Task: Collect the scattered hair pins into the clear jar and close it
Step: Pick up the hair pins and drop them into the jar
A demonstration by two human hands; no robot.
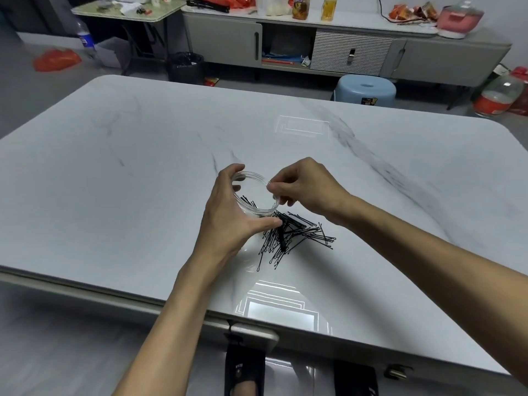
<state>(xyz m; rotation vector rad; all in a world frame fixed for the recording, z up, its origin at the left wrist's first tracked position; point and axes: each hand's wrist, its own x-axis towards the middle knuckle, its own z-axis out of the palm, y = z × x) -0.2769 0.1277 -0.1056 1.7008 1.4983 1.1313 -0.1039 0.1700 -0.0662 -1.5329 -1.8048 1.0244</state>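
Observation:
A clear jar (258, 205) stands open on the white marble table (143, 181), with a few black hair pins lying inside it. My left hand (228, 221) is wrapped around the jar's left side and front. My right hand (305, 190) hovers at the jar's right rim, its fingertips pinched together; whether a pin is between them I cannot tell. A heap of black hair pins (297, 237) lies on the table just right of and in front of the jar. No lid is visible.
A blue stool (365, 91) stands beyond the table's far edge. Behind it a grey cabinet (343, 47) carries snacks and bottles. A black bin (185, 67) sits on the floor at the back left. My feet show under the near table edge.

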